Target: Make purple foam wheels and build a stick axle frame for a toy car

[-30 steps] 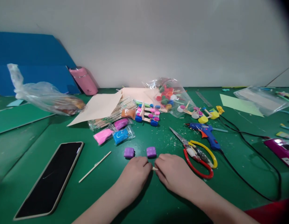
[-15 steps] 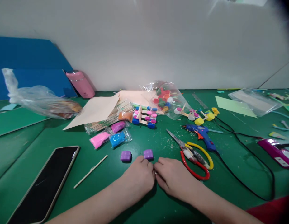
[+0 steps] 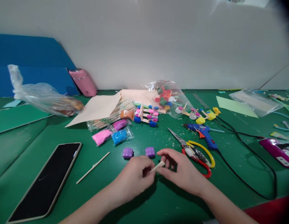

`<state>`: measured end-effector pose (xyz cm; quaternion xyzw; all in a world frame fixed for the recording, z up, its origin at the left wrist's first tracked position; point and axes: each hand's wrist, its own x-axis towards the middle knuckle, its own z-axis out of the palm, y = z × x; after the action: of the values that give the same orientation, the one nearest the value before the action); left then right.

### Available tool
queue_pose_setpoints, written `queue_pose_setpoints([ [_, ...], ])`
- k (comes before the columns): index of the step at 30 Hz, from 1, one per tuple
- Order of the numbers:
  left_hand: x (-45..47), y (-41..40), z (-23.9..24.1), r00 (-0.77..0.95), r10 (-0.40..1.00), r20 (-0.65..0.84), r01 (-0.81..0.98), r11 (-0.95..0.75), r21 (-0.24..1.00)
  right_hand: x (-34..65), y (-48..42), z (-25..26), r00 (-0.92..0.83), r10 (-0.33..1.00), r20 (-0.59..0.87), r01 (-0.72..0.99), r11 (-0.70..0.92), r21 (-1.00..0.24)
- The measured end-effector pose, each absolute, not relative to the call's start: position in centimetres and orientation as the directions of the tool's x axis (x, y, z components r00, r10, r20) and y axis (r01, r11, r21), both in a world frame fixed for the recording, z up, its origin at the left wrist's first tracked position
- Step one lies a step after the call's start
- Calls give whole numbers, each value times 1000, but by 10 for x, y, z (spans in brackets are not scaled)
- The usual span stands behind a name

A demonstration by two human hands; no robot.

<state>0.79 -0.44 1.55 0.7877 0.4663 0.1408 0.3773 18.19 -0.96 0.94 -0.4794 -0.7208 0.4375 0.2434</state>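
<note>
Both hands meet low in the middle of the green table (image 3: pixel 65 199). My left hand (image 3: pixel 135 179) pinches one end of a short pale wooden stick (image 3: pixel 157 166). The fingers of my right hand (image 3: pixel 179 169) curl round the stick's other end. Just beyond the fingers lie two purple caps (image 3: pixel 128 152) (image 3: pixel 150 151). Red and yellow scissors (image 3: pixel 196 152) lie right beside my right hand.
A black phone (image 3: pixel 45 179) lies at the left, a long thin stick (image 3: pixel 93 167) beside it. Clay packets (image 3: pixel 111 135), a stick-and-cap model (image 3: pixel 146 116), a bag of caps (image 3: pixel 168 98) and a blue glue gun (image 3: pixel 204 133) with its cable lie beyond.
Both hands have lifted slightly off the table and the short stick now shows between their fingers, tilted up to the right. The right hand's fingers have opened somewhat.
</note>
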Motion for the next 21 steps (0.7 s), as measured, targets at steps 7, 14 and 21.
queue_pose_setpoints([
  [7, 18, -2, 19, 352, 857, -376, 73, 375, 924, 166, 6, 10, -354, 935, -19, 94, 16, -995],
  [14, 14, -1, 0, 373, 849, -374, -101, 438, 893, 162, 12, 1, -330, 942, -64, 68, -44, -997],
  [21, 11, -2, -8, 422, 829, -366, -119, 451, 885, 168, 10, -1, -363, 924, -117, 80, -94, -992],
])
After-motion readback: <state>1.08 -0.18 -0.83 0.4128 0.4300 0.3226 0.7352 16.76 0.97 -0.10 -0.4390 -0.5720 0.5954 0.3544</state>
